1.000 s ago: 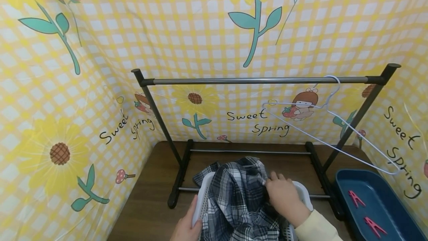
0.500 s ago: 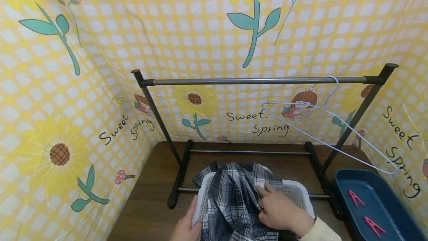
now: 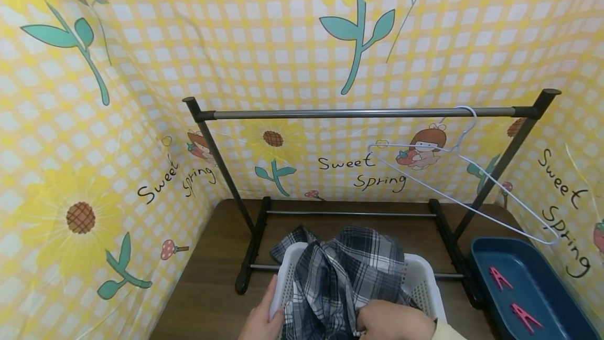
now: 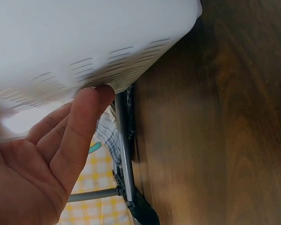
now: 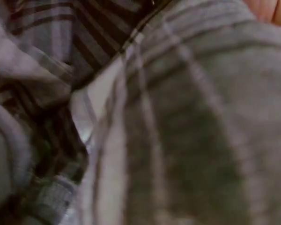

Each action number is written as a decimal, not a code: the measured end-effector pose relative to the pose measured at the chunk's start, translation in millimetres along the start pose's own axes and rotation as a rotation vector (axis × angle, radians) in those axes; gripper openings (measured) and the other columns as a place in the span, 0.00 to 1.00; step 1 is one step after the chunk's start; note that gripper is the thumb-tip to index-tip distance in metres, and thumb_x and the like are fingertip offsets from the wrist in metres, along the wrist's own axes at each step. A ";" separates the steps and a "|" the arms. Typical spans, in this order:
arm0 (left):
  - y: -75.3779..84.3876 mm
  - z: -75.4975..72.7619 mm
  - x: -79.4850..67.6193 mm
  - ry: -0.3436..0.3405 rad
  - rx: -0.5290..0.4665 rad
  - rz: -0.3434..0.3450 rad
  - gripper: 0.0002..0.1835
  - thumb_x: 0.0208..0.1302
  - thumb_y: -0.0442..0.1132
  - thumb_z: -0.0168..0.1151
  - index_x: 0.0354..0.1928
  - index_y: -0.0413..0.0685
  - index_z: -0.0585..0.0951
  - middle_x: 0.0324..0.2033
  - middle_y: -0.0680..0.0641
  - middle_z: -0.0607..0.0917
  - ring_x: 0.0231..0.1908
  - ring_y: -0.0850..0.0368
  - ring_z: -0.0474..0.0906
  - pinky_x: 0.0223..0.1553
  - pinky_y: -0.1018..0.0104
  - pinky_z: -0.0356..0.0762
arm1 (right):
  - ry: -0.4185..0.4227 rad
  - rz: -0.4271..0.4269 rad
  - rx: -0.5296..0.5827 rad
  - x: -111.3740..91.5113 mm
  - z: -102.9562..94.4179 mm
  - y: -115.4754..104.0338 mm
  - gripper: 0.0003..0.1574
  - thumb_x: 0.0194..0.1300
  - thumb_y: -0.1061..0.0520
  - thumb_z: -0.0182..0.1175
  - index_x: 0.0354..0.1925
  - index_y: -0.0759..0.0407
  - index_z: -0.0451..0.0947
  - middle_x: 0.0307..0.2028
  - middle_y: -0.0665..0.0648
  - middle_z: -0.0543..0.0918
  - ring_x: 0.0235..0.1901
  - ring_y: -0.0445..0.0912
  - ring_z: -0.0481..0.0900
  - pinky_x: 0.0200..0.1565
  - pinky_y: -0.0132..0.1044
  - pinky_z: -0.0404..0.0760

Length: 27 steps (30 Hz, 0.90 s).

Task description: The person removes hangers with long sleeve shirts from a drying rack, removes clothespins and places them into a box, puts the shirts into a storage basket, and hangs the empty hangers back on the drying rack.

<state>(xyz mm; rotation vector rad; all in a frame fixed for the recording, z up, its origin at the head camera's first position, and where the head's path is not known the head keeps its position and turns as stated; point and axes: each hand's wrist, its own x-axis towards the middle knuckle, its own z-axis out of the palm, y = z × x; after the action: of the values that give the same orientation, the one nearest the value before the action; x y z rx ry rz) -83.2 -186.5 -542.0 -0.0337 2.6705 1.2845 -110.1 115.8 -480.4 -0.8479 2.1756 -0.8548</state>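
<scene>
A grey, black and white plaid shirt (image 3: pixel 330 272) lies bunched in a white plastic basket (image 3: pixel 424 282) at the bottom of the head view, one end draped over the far left rim. My left hand (image 3: pixel 262 314) holds the basket's left side. In the left wrist view, that hand's fingers (image 4: pixel 79 122) lie against the slotted wall of the basket. On the shirt's near right part, my right hand (image 3: pixel 389 321) grips the cloth with curled fingers; its fingertips are hidden. Blurred plaid cloth (image 5: pixel 187 117) fills most of the right wrist view.
A black garment rack (image 3: pixel 330 114) stands behind the basket on a brown wooden table (image 3: pixel 198 287). One white wire hanger (image 3: pixel 415 177) hangs toward its right end. At the right, a blue tray (image 3: pixel 561 287) holds two pink clothespins (image 3: pixel 526 318). Yellow checked cloth covers the walls.
My right hand has moved from the shirt's far right side toward me and down. The shirt's right part has spread across the basket. My left hand has stayed at the basket's left side.
</scene>
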 end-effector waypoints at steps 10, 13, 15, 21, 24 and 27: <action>-0.8 -0.4 -1.8 -0.013 -0.020 -0.021 0.39 0.64 0.40 0.54 0.74 0.53 0.50 0.53 0.35 0.74 0.36 0.49 0.73 0.35 0.49 0.72 | -0.108 -0.012 0.005 31.0 24.1 70.4 0.13 0.57 0.50 0.58 0.17 0.46 0.79 0.13 0.37 0.67 0.12 0.35 0.60 0.12 0.30 0.63; -1.1 -0.8 -0.5 -0.015 -0.029 -0.009 0.39 0.63 0.39 0.53 0.74 0.51 0.50 0.53 0.34 0.74 0.35 0.49 0.74 0.34 0.51 0.72 | -0.092 0.026 -0.041 40.0 29.3 90.3 0.08 0.56 0.48 0.59 0.22 0.42 0.81 0.18 0.38 0.73 0.16 0.35 0.66 0.18 0.32 0.71; -1.3 -1.3 1.3 -0.012 -0.018 0.006 0.38 0.62 0.38 0.53 0.74 0.49 0.50 0.52 0.32 0.75 0.34 0.49 0.75 0.33 0.51 0.72 | -0.076 0.040 -0.058 37.6 25.4 82.3 0.05 0.55 0.51 0.59 0.26 0.44 0.81 0.21 0.40 0.76 0.19 0.36 0.70 0.22 0.33 0.73; -2.0 -0.9 1.3 -0.025 -0.041 -0.003 0.39 0.63 0.38 0.53 0.74 0.50 0.50 0.54 0.32 0.73 0.37 0.48 0.74 0.37 0.49 0.72 | 0.006 -0.005 -0.177 17.3 -4.6 30.2 0.07 0.59 0.48 0.60 0.33 0.48 0.78 0.26 0.39 0.74 0.25 0.35 0.72 0.27 0.34 0.73; -1.7 -0.6 2.2 -0.017 -0.040 0.011 0.39 0.62 0.38 0.53 0.73 0.48 0.51 0.53 0.31 0.74 0.36 0.48 0.75 0.35 0.49 0.72 | 0.068 -0.036 -0.172 11.1 -20.1 21.9 0.16 0.60 0.39 0.60 0.37 0.48 0.76 0.28 0.39 0.75 0.27 0.35 0.72 0.30 0.34 0.73; -1.1 -0.3 3.6 0.001 -0.020 0.026 0.39 0.61 0.38 0.54 0.73 0.46 0.52 0.51 0.28 0.75 0.36 0.46 0.77 0.35 0.49 0.73 | 0.182 -0.057 -0.134 6.8 -36.2 19.1 0.21 0.59 0.35 0.60 0.39 0.48 0.77 0.30 0.39 0.76 0.29 0.35 0.73 0.31 0.35 0.73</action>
<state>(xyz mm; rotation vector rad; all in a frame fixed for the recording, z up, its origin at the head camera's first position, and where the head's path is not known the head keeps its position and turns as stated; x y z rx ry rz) -86.7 -187.2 -543.2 -0.0032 2.6677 1.3195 -147.2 133.8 -475.9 -0.9335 2.3993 -0.8499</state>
